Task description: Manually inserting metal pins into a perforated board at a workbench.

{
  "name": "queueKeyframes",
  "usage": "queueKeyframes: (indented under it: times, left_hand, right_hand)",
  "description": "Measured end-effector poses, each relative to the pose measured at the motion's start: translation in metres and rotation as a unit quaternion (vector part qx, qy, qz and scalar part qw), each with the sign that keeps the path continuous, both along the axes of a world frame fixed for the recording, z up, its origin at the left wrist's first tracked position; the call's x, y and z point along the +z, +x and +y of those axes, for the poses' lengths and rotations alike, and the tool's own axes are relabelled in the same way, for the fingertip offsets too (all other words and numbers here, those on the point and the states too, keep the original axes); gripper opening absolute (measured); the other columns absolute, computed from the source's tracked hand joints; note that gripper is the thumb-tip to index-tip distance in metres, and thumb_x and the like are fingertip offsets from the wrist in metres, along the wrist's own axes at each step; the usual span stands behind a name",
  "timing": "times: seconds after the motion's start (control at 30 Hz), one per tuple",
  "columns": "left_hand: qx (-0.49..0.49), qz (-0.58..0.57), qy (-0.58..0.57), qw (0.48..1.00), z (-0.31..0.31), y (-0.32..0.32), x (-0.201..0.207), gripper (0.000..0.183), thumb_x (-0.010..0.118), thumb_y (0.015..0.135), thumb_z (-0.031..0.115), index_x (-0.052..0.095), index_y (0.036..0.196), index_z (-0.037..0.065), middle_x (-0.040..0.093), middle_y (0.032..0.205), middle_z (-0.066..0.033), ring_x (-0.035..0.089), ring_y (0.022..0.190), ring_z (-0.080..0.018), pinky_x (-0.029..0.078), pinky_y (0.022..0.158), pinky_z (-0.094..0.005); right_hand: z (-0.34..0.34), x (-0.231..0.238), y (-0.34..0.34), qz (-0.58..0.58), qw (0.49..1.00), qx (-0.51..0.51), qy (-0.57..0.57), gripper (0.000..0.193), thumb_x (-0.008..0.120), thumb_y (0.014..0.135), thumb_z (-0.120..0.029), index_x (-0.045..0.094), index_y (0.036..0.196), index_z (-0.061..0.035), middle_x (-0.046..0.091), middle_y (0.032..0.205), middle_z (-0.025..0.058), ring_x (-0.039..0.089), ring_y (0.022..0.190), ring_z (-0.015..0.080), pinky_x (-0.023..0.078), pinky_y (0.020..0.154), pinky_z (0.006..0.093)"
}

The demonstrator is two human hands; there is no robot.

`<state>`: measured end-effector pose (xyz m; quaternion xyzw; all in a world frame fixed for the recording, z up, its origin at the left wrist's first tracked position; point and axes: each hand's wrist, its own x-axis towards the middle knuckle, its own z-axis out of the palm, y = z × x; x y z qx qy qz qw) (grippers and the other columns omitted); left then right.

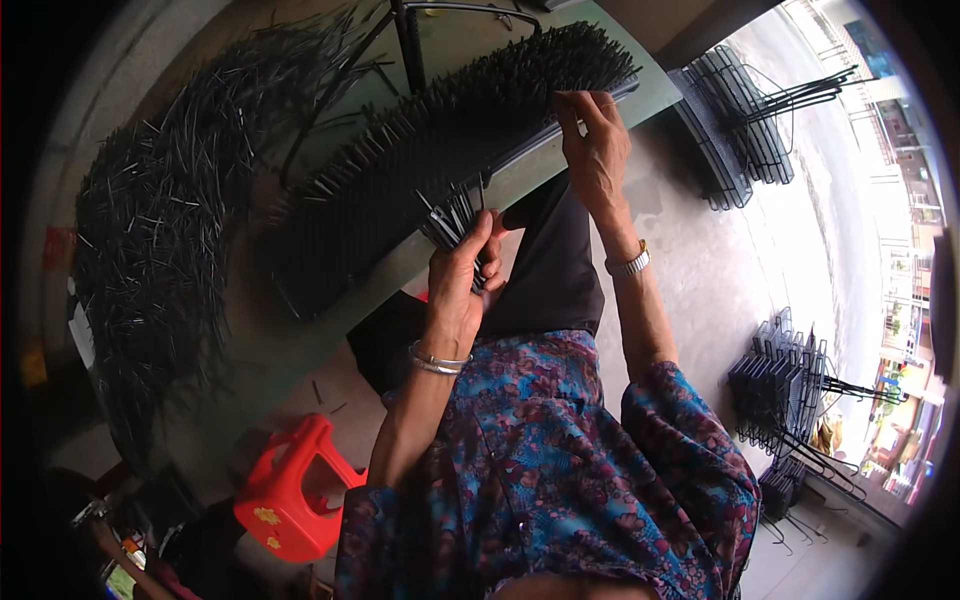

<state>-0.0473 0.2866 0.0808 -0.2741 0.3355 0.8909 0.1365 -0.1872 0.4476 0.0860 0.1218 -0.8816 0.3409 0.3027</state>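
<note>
Centre: strips (447, 221) being clasped in left hand (461, 262), bunched seemingly for easy picking. Upper centre: right hand (597, 150) being held at rack (522, 150); grasp cannot be told.

Gap between left hand (462, 268) and right hand (597, 145): open along table edge (527, 172) | Far side: obstructed — upright black strips (545, 65), then black metal frame (410, 55) | Left: obstructed — heaped loose strips (170, 210).

I've got a bundle of thin dark strips (447, 222) in my left hand (462, 268), tips fanned out! Right ahead of me, the long black rack (340, 218) lies slantwise, short black pieces (520, 72) bristling along its far side.
</note>
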Motion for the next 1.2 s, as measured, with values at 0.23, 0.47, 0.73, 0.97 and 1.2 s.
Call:
queueKeyframes:
  times: [0.23, 0.47, 0.73, 0.97, 1.2]
  left_hand:
    - [-0.003, 0.036, -0.035, 0.999, 0.007, -0.001, 0.003, 0.026, 0.071, 0.089, 0.029, 0.067, 0.097, 0.005, 0.052, 0.063, 0.0041, 0.043, 0.05, -0.0042, 0.029, 0.043, -0.0196]
    - [-0.005, 0.024, -0.052, 0.998, 0.009, -0.001, 0.01, 0.023, 0.071, 0.088, 0.028, 0.068, 0.093, 0.005, 0.052, 0.062, 0.0044, 0.043, 0.05, -0.0037, 0.029, 0.043, -0.0192]
    - [-0.016, 0.029, -0.082, 0.996, 0.007, 0.0, 0.004, 0.03, 0.074, 0.085, 0.034, 0.064, 0.073, 0.008, 0.054, 0.061, 0.0032, 0.047, 0.05, -0.0047, 0.029, 0.041, -0.0191]
    - [-0.026, 0.022, -0.097, 0.995, 0.008, -0.001, 0.002, 0.03, 0.075, 0.084, 0.035, 0.063, 0.07, 0.011, 0.058, 0.063, 0.0021, 0.05, 0.052, -0.0054, 0.031, 0.043, -0.0202]
    - [-0.023, 0.038, -0.089, 0.995, 0.012, -0.004, 0.001, 0.027, 0.075, 0.084, 0.034, 0.068, 0.09, 0.009, 0.067, 0.075, -0.0013, 0.054, 0.055, -0.0063, 0.032, 0.044, -0.0201]
  right_hand:
    - [0.004, 0.001, 0.001, -0.011, 0.999, -0.012, 0.046, 0.011, 0.066, 0.088, -0.018, 0.071, 0.096, -0.0126, 0.061, 0.09, 0.0065, 0.062, 0.078, 0.023, 0.048, 0.067, 0.0343]
    - [0.007, 0.007, -0.002, -0.047, 0.999, -0.022, 0.014, 0.01, 0.064, 0.088, -0.015, 0.071, 0.096, -0.0126, 0.06, 0.084, 0.0077, 0.063, 0.077, 0.0243, 0.048, 0.066, 0.0336]
    - [0.012, 0.003, -0.001, -0.06, 0.995, 0.053, 0.065, 0.012, 0.065, 0.088, -0.019, 0.071, 0.098, -0.0149, 0.06, 0.084, 0.0087, 0.061, 0.074, 0.026, 0.047, 0.064, 0.0339]
    - [0.001, 0.019, 0.034, -0.224, 0.968, 0.091, -0.073, 0.027, 0.065, 0.091, -0.025, 0.069, 0.112, -0.0073, 0.066, 0.087, 0.0074, 0.064, 0.077, 0.0162, 0.049, 0.067, 0.0292]
    - [-0.009, 0.033, 0.058, -0.398, 0.858, 0.252, -0.205, 0.021, 0.062, 0.094, -0.017, 0.064, 0.1, 0.0032, 0.067, 0.084, 0.0052, 0.06, 0.077, 0.0083, 0.049, 0.069, 0.0246]
